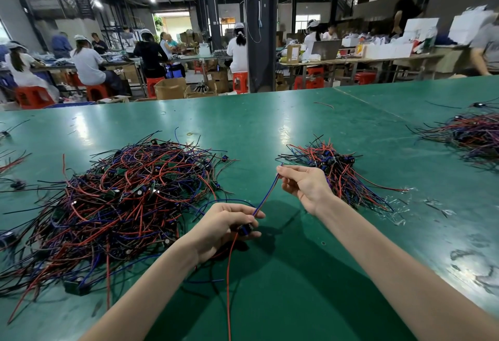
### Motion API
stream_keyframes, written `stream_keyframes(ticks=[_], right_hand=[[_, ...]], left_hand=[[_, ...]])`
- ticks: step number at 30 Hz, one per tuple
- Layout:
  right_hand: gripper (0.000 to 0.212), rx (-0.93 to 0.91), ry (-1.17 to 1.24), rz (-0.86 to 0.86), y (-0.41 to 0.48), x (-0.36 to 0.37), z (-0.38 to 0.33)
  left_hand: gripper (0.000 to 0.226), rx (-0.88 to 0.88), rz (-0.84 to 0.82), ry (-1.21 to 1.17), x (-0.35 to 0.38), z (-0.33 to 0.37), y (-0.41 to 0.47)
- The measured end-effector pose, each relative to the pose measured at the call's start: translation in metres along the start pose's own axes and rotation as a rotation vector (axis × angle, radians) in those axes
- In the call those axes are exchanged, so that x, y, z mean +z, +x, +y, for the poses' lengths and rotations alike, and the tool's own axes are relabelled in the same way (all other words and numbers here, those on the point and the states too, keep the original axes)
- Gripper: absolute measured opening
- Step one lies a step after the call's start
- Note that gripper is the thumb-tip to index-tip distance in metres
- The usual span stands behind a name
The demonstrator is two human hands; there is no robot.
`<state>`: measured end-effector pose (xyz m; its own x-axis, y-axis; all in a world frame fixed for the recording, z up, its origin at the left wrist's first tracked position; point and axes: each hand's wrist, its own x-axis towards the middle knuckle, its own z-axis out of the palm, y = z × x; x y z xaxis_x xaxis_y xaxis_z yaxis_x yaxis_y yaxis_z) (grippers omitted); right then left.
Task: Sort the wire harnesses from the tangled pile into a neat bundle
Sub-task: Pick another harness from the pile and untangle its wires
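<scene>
Two bare forearms reach in over the near edge of the green table, and both hands hold one wire harness just above its surface. The left hand, nearer the edge, has its fingers curled round the harness's small dark connector. A red wire hangs from that connector and trails back towards the near edge. A blue wire rises from the same hand, slanting up and to the right to the right hand. That hand pinches the wire's far end between thumb and forefinger, with its other fingers loosely bent.

Left of the left hand, and spreading towards the table's left edge, lies the tangled pile. It is a broad heap of red, blue and black wires with small dark parts caught among them. Just beyond the right hand lies the sorted bundle. Its connectors are gathered together and its wires fan out towards the near right. Scraps of clear plastic lie beside it on the right.

Farther out, a small yellow rubber band lies on bare green beyond the tangled pile. Another heap of wires sits against the right edge. A single stray wire lies near the far edge.

Past the far edge, people in white caps sit on red stools at long benches. Cardboard boxes stand on the floor, and a dark pillar rises behind them.
</scene>
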<state>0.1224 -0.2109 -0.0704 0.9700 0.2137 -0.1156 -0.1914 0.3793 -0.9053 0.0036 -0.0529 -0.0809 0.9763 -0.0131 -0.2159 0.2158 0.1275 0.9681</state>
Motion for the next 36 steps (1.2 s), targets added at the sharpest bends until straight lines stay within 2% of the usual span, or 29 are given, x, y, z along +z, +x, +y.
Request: stream_keyframes(ticks=[10, 19, 25, 30, 36], right_hand=[[0.013, -0.034, -0.027, -0.031, -0.0025, -0.0001, 0.0003], [0.026, 0.046, 0.081, -0.049, 0.0005, 0.0067, 0.0024], [0.025, 0.088, 0.112, -0.071, -0.0002, 0.0071, 0.0029], [0.024, 0.067, 0.073, -0.088, 0.0012, 0.0073, 0.0054], [0.016, -0.059, -0.035, -0.070, 0.0020, 0.0075, 0.0082]], left_hand=[[0.019, -0.013, -0.006, 0.038, -0.0007, -0.0014, 0.0008], [0.021, -0.023, -0.009, 0.055, -0.0016, -0.0019, -0.0002], [0.022, -0.028, -0.008, 0.049, -0.0007, -0.0009, -0.0014], [0.020, -0.025, -0.010, 0.048, -0.0011, -0.0016, -0.0006], [0.020, -0.022, -0.003, 0.048, 0.0002, -0.0022, 0.0013]])
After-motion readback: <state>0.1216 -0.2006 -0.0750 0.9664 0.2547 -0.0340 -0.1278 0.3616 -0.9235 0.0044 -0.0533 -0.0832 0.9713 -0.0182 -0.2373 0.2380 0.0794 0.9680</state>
